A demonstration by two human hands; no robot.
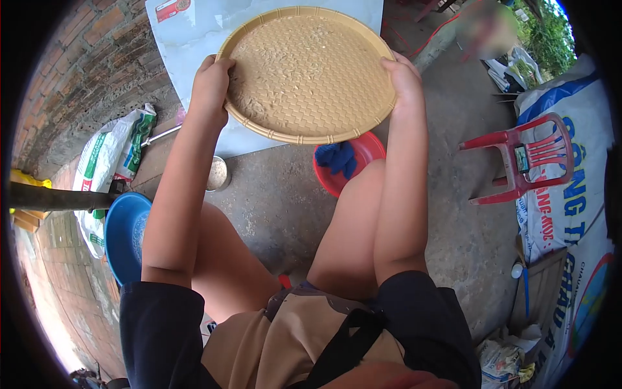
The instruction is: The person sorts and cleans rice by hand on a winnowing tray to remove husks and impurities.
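A round, tan woven winnowing tray [337, 91] is held up in front of me by both hands. My left hand [212, 84] grips its left rim, thumb over the edge, and my right hand [405, 79] grips the right rim the same way. The fingers beneath the tray are hidden. Pale grain husks or bits [278, 68] lie scattered on the weave, thicker toward the left side. Partly behind the tray's front edge, a red basin [369, 148] with a dark blue cloth [337, 159] in it stands on the floor.
A pale marbled board [188, 39] lies beyond the tray. A small container of grain [218, 174] and a blue basin [120, 227] stand to my left, near sacks [103, 162]. At right are a red plastic chair [518, 152] and large printed sacks [570, 168].
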